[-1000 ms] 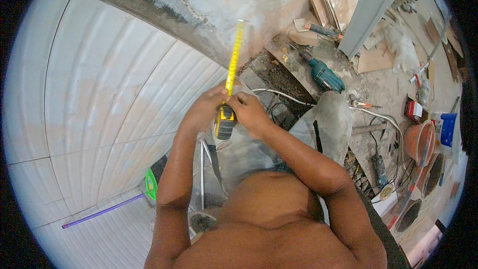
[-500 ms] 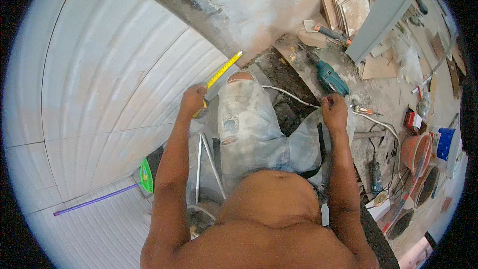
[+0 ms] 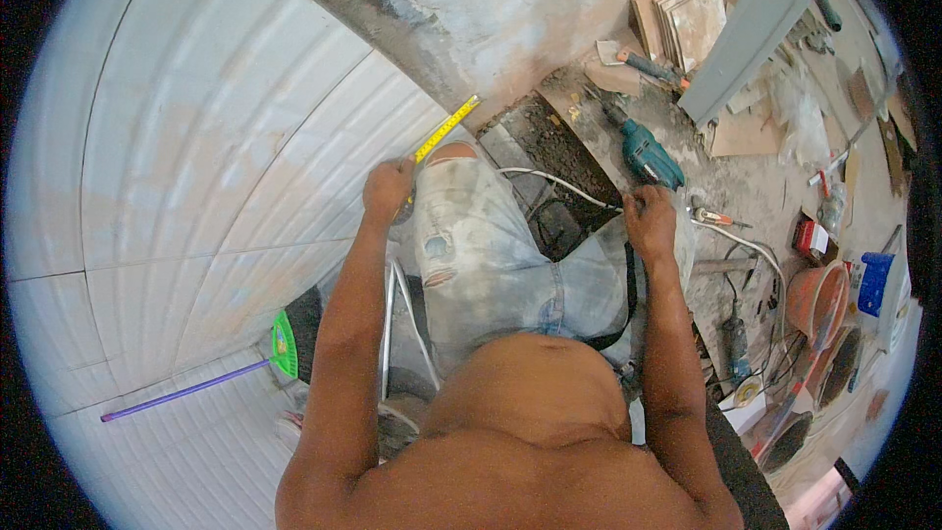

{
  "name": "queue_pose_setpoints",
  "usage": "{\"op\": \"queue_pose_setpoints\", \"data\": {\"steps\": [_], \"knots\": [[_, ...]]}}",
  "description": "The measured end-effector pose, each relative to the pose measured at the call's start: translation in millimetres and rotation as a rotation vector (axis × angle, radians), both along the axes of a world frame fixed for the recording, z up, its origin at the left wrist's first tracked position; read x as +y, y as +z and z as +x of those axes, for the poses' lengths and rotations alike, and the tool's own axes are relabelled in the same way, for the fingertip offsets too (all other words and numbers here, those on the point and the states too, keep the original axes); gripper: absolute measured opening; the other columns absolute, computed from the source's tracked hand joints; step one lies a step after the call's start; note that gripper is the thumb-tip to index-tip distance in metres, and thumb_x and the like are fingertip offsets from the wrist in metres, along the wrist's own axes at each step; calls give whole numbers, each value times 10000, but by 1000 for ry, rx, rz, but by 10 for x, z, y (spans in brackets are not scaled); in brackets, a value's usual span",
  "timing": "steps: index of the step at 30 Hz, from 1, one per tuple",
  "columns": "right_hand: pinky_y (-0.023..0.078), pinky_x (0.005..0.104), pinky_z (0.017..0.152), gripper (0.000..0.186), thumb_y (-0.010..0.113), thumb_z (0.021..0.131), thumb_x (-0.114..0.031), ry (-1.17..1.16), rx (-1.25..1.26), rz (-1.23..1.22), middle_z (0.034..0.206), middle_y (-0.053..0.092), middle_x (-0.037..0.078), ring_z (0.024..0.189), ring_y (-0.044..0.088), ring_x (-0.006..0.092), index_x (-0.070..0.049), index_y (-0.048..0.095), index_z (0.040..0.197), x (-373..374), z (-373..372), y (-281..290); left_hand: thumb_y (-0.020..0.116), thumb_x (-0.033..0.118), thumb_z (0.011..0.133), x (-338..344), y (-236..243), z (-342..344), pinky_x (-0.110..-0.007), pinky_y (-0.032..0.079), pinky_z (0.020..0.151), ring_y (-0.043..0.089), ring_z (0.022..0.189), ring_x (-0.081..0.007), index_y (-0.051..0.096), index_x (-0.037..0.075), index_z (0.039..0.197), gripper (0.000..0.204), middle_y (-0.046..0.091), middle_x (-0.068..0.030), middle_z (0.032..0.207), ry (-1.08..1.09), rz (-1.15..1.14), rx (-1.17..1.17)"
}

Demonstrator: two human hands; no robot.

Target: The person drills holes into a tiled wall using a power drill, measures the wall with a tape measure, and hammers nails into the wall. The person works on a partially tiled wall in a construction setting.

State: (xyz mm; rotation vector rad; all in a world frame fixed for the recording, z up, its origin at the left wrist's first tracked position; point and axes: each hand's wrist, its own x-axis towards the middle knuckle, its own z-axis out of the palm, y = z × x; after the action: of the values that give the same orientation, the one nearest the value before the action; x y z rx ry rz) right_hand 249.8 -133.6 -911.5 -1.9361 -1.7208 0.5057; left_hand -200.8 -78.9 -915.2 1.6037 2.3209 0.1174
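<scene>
One tape measure (image 3: pixel 432 143) within the closed fingers of the left hand (image 3: pixel 390 186), yellow blade (image 3: pixel 451 125) beyond them.

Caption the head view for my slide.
Left hand holds an extended tape measure by white tiles; right hand over jeans.

I'm getting glossy wall tiles (image 3: pixel 186 147) here, a smooth tape blade (image 3: pixel 446 130), frayed matt denim jeans (image 3: pixel 476 236), a plastic-cased drill (image 3: pixel 648 152), rough cement strip (image 3: pixel 324 2)!
</scene>
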Motion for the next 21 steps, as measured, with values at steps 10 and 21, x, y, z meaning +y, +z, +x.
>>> {"op": "queue_pose_setpoints", "data": {"steps": [10,21], "knots": [[484,503,788,214,647,896,-255,4,-9,-37,921,632,190,865,624,394,-45,687,909,20,23,-25,513,521,926,-37,-36,-92,-518,487,795,648,868,-465,713,-11,845,574,669,-287,868,-25,81,-67],[466,503,813,218,653,886,-254,-30,32,-98,920,628,179,887,613,388,-36,670,888,33,-13,46,507,515,928,-8,28,-53,-519,483,771,650,844,-466,697,-35,804,595,658,-300,815,34,0,-118]]}}
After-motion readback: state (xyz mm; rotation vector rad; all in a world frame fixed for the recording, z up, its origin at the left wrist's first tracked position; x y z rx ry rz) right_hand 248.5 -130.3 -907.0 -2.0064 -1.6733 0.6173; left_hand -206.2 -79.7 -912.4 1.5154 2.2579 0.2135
